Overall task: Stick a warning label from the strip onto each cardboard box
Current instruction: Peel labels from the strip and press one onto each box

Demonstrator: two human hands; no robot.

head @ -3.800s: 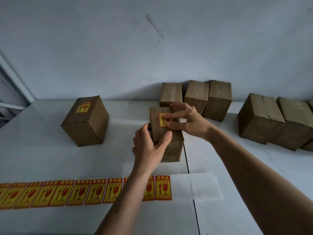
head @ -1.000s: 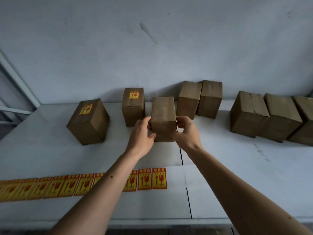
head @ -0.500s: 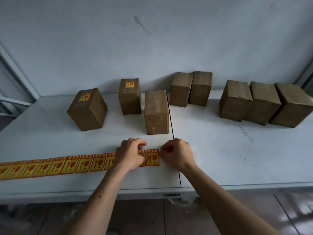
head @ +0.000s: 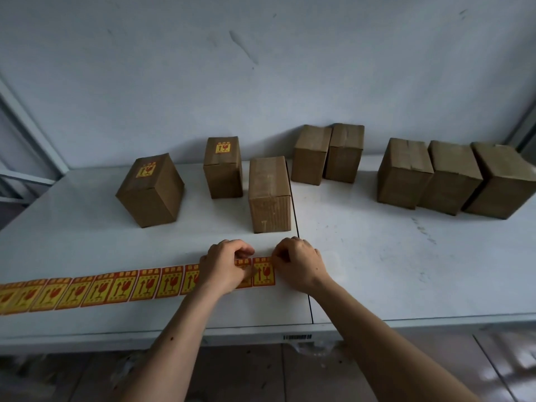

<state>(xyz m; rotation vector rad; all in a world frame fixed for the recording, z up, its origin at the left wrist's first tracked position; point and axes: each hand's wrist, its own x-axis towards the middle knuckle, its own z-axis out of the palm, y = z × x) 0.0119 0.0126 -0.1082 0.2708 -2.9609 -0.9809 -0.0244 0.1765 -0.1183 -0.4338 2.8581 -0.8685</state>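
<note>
The white table (head: 377, 256) carries eight cardboard boxes, and the plain box (head: 269, 192) that waits for its label stands just beyond the fingers, a little past both hands. The label strip (head: 95, 291) lies flat with its long axis running left to right, its free end directly under the hands. The left hand (head: 224, 266) presses on the strip with curled fingers, while the right hand (head: 300, 264) pinches narrowly at the right edge of the last warning label (head: 263, 274), which is not yet lifted.

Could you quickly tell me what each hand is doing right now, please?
Left hand: curled, pressing down on the label strip.
Right hand: fingers pinched at the end label; whether it is lifted cannot be told.
</note>
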